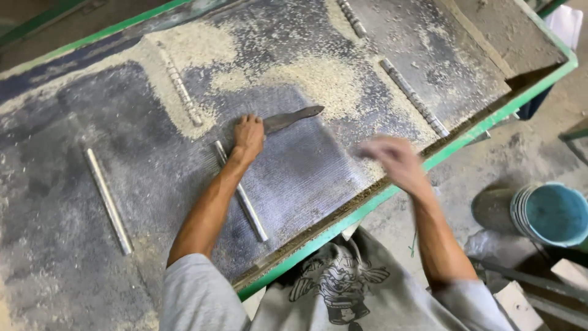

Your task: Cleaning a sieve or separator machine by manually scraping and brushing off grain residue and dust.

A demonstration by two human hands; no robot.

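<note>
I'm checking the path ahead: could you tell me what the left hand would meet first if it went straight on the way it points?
Probably the pale heap of husks beyond the left hand, which grips a dark blade.

— What are you wearing there?

— A light grey short-sleeved T-shirt; my sleeves end above the elbows, so both forearms are bare.

— Anything on the front?

— A dark printed figure with spread wings on the chest. My left hand (248,136) shows sharp, no glove, ring or watch; my right hand (392,158) is blurred, wrist bare too.
</note>
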